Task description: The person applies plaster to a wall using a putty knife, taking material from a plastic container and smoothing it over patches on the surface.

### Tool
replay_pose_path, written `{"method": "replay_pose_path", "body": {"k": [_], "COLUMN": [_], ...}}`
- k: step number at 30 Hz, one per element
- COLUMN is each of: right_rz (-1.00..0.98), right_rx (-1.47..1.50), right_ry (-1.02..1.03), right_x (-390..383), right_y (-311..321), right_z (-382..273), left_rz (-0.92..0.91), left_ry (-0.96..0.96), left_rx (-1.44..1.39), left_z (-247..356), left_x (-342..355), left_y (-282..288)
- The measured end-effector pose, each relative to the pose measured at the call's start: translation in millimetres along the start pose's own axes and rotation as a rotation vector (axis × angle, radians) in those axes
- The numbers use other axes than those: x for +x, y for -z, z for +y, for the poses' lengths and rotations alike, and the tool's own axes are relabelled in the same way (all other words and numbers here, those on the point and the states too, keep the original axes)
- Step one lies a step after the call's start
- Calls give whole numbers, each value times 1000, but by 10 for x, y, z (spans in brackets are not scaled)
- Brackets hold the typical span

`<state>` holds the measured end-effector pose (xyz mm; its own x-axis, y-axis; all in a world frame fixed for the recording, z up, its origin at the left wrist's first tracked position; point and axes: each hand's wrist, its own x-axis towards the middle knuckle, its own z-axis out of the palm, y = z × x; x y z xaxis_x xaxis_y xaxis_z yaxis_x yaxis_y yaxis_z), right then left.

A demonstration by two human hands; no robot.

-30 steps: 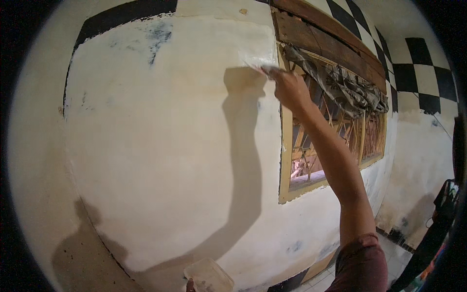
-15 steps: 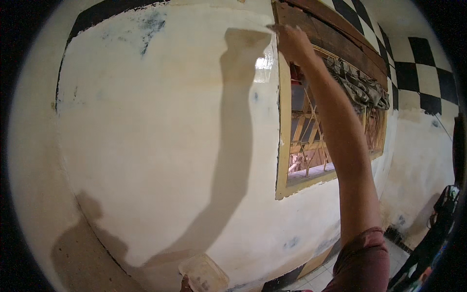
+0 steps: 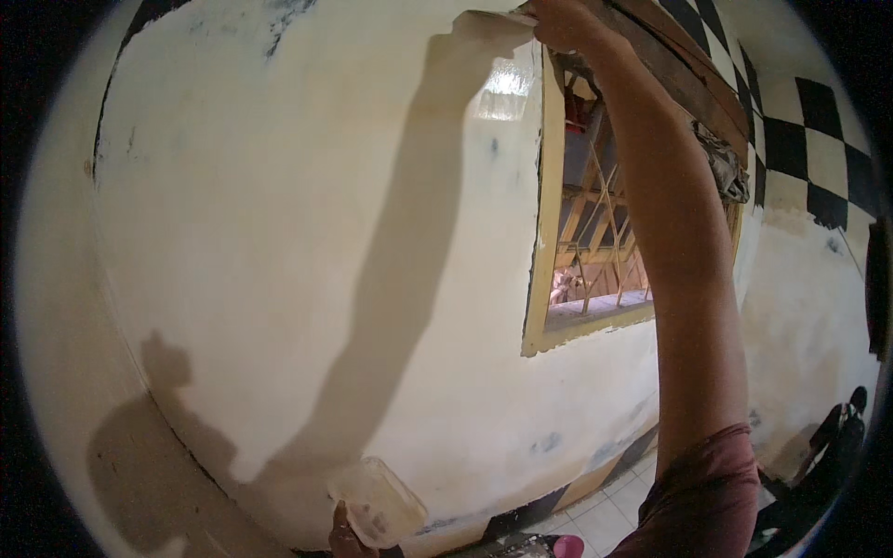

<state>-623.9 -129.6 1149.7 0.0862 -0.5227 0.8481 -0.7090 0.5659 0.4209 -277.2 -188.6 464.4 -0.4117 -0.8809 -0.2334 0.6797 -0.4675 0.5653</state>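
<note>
High on the pale plastered wall (image 3: 279, 214), my right hand (image 3: 569, 26) grips a thin, flat, pale scraper (image 3: 493, 26) beside the upper corner of the window frame. The scraper's blade is against or very close to the wall; which one I cannot tell. Just below it a wet, glossy patch (image 3: 507, 88) catches the light. Low in the view, my left hand (image 3: 349, 535) is closed on the edge of a shallow, see-through plastic container (image 3: 386, 507) with pale smears inside. Most of that hand is cut off by the lower edge.
A yellow window frame (image 3: 537, 260) with metal grilles stands right of the wall patch, partly behind my right arm. Brown boards (image 3: 688, 60) run above it. Black and white checks (image 3: 807, 153) cover the far wall. Tiled floor (image 3: 600, 516) and a pink object (image 3: 567, 546) show below.
My right hand and the scraper have moved upward along the wall. The view has shifted slightly, and the container and my left hand show a little higher and further left.
</note>
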Motion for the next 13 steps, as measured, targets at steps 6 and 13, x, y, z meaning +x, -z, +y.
{"method": "replay_pose_path", "body": {"k": [6, 13], "right_rz": [35, 158], "right_rx": [-6, 44], "right_ry": [109, 50], "right_x": [-160, -534], "right_y": [-72, -514], "right_z": [28, 17], "left_rz": [70, 85], "left_ry": [15, -34], "left_rx": [38, 71], "left_z": [134, 14], "left_x": [-237, -145], "left_y": [-281, 16]}}
